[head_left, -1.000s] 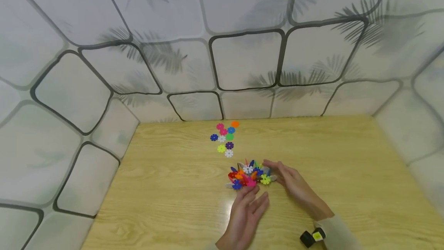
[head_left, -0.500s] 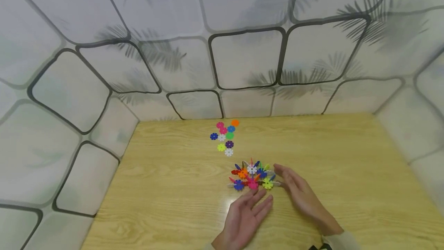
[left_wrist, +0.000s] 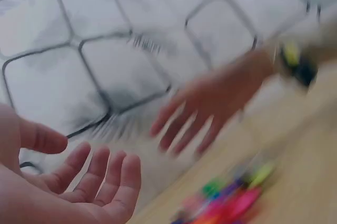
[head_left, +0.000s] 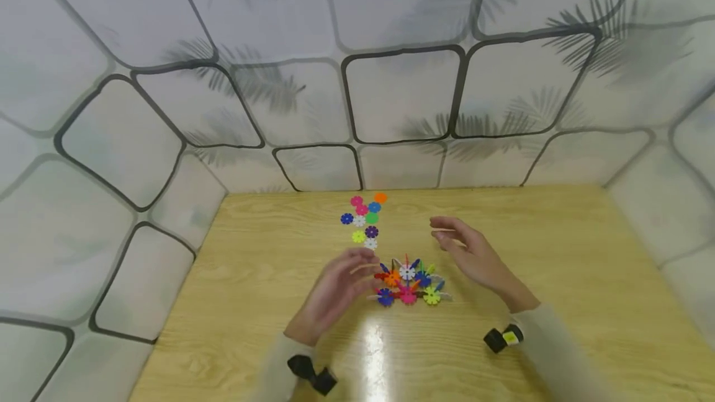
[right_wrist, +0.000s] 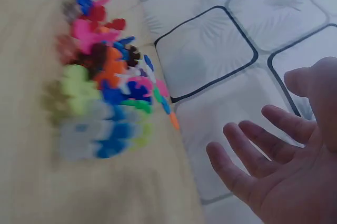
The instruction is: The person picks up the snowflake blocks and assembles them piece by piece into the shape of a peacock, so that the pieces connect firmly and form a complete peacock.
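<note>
An assembly of interlocking plastic flower discs (head_left: 408,294) in many colours stands on the table in the head view, with some discs slotted in upright. To its left hovers my left hand (head_left: 337,295), fingers loosely bent and nothing in them; in the head view its fingertips overlap the left side of the assembly, and contact cannot be told. My right hand (head_left: 475,256) is raised beyond the assembly to its right, fingers relaxed, holding nothing. The right wrist view shows the assembly (right_wrist: 79,90) blurred, apart from the fingers (right_wrist: 237,158).
Several loose flower discs (head_left: 372,232) lie flat on the wooden table (head_left: 268,253) behind the assembly, towards the wall. A patterned wall covering (head_left: 402,98) rises at the table's back and both sides. Each wrist wears a strapped black camera (head_left: 313,375).
Both hands have drawn away from the assembly's near and right sides. My left hand moved left and forward, my right hand forward. The assembly shifted slightly right and settled upright on the table.
</note>
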{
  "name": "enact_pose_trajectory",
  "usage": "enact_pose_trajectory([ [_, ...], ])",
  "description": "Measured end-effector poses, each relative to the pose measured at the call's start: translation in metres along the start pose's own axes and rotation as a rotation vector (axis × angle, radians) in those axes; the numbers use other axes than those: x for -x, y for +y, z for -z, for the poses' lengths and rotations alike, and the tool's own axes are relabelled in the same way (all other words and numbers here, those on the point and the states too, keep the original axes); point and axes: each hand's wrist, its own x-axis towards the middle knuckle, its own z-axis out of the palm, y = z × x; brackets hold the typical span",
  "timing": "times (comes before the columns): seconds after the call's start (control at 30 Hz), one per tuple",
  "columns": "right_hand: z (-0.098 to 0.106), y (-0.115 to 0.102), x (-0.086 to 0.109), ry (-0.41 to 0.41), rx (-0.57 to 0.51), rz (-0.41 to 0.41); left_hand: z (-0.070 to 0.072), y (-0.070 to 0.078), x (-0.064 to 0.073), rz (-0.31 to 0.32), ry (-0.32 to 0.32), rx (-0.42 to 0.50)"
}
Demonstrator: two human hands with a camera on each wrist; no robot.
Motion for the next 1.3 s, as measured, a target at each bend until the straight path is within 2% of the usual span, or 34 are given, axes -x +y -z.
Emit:
enact_pose_trajectory([
  [0.07,0.003,-0.005,-0.024,-0.016,0.046,0.007,0.016,0.019,-0.020,-0.048,0.114,-0.250],
  [0.13,0.002,-0.009,-0.050,-0.039,0.099,0.005,0.029,0.031,-0.041,-0.061,0.210,-0.559],
  [0.2,-0.002,-0.010,-0.076,-0.076,0.161,0.005,0.040,0.037,-0.058,-0.053,0.253,-0.875],
  [0.27,-0.008,-0.010,-0.100,-0.125,0.216,0.000,0.047,0.038,-0.073,-0.035,0.254,-1.128],
  [0.33,-0.017,-0.003,-0.123,-0.173,0.271,-0.002,0.052,0.035,-0.084,-0.013,0.235,-1.311],
  [0.43,-0.034,0.010,-0.150,-0.245,0.369,-0.015,0.056,0.028,-0.096,0.029,0.223,-1.444],
  [0.5,-0.042,0.018,-0.161,-0.286,0.464,-0.021,0.057,0.024,-0.101,0.044,0.223,-1.484],
  [0.6,-0.050,0.023,-0.169,-0.322,0.612,-0.020,0.057,0.023,-0.105,0.070,0.216,-1.497],
  [0.67,-0.052,0.024,-0.172,-0.316,0.683,-0.016,0.057,0.025,-0.107,0.106,0.195,-1.482],
  [0.73,-0.053,0.023,-0.173,-0.285,0.699,-0.007,0.058,0.029,-0.108,0.145,0.173,-1.466],
  [0.8,-0.054,0.023,-0.175,-0.260,0.678,0.026,0.062,0.032,-0.109,0.171,0.158,-1.459],
  [0.87,-0.053,0.027,-0.175,-0.249,0.620,0.040,0.064,0.033,-0.107,0.168,0.149,-1.440],
  [0.97,-0.049,0.036,-0.172,-0.251,0.533,0.036,0.069,0.030,-0.103,0.092,0.147,-1.387],
  [1.07,-0.044,0.041,-0.163,-0.224,0.441,0.027,0.072,0.025,-0.097,0.000,0.167,-1.262],
  [1.13,-0.041,0.039,-0.154,-0.192,0.393,0.063,0.072,0.023,-0.093,-0.036,0.186,-1.162],
  [1.3,-0.044,0.025,-0.131,-0.153,0.280,0.166,0.064,0.019,-0.084,-0.049,0.242,-0.932],
])
